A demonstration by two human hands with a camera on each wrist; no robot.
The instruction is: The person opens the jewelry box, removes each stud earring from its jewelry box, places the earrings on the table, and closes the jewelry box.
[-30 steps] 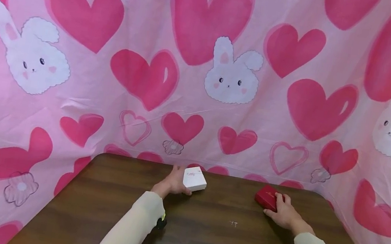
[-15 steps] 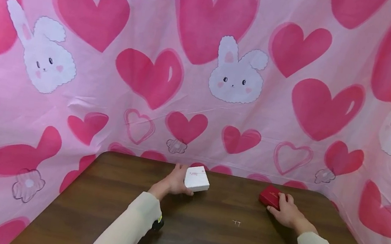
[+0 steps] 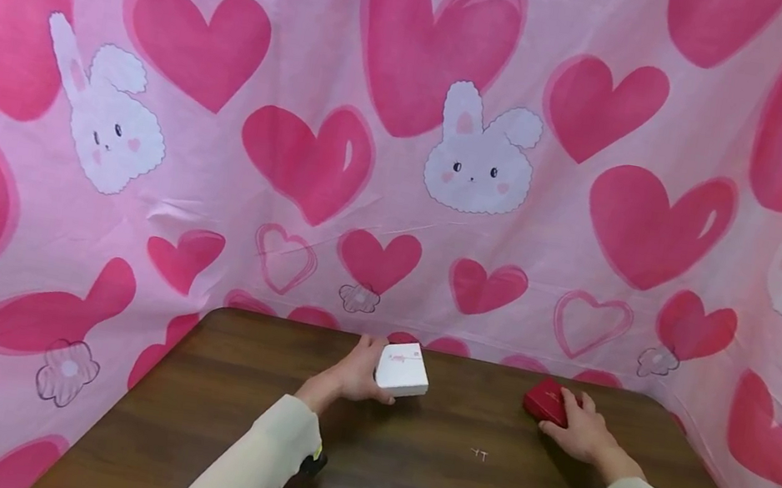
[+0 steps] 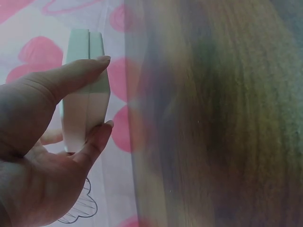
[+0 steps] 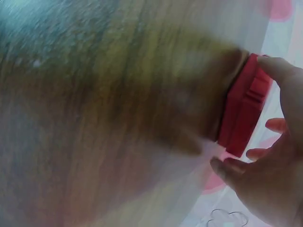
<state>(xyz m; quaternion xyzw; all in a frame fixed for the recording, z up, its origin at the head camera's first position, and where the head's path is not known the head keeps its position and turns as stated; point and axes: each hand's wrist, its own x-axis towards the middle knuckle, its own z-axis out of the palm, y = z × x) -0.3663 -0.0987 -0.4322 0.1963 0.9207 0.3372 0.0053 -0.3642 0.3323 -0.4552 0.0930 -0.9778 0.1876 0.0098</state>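
Note:
My left hand (image 3: 360, 373) grips a small flat white box (image 3: 404, 368) with pink print on its lid, near the table's far edge. In the left wrist view, thumb and fingers pinch the white box (image 4: 85, 109) across its lid seam, and pink cloth shows between it and the table edge, so it appears raised. To the right, my right hand (image 3: 583, 429) holds a small red box (image 3: 547, 401) with faint lettering on top. The right wrist view has one digit on an end of the red box (image 5: 244, 109) and other fingers around its lower end. Whether it touches the table I cannot tell.
Brown wood-grain table (image 3: 401, 482) lies under both hands. Small pale marks (image 3: 478, 454) show on its surface between the forearms. Pink cloth (image 3: 381, 209) printed with hearts and rabbits stands behind the far edge and along both sides.
The head view has shifted slightly, moving the whole scene a little right in the picture. The white box looks slightly turned and a bit larger. Both hands keep their boxes.

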